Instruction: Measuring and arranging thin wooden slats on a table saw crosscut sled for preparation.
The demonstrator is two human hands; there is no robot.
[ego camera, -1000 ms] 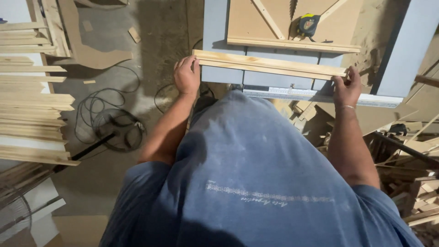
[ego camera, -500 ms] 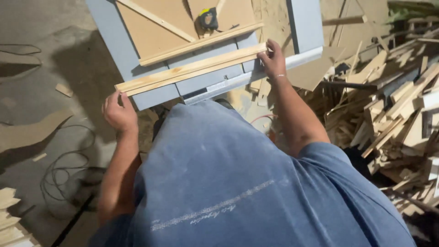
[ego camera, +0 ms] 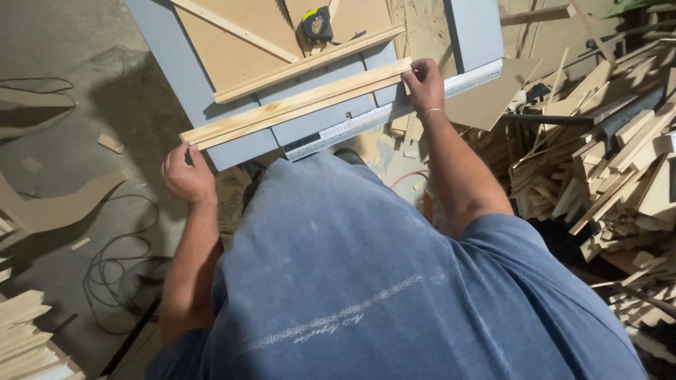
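- The long wooden strip [ego camera: 296, 105] lay across the near part of the grey saw table [ego camera: 204, 98], slanting so that its right end sat farther from the person than its left end, which reached past the table's left corner.
- The left hand [ego camera: 186, 176] cupped the strip's left end, fingers curled up around the tip just off the table's corner.
- The right hand [ego camera: 424, 83] pinched the strip's right end, fingertips closed over the top face, near the table's right side.
- The strip looked like pale softwood: light, narrow, straight-edged, with a dry, unfinished grain. I judged it stiff enough to carry from its two ends, though so slim a length might sag or twist if held at one end only; a grip at both tips, as shown, suited it best. Bare wood should not slip, but splinters seemed likely.
- A second wooden batten [ego camera: 310, 63] lay parallel to it, farther in on the table, touching the brown fibreboard panel [ego camera: 232, 56].
- A black and yellow tape measure [ego camera: 317, 24] sat at the table's far edge.
- A metal ruler rail [ego camera: 394, 112] ran along the table's near edge.
- A heap of offcuts [ego camera: 605, 141] lay right of the table; a black cable [ego camera: 120, 274] coiled on the dusty floor to its left.
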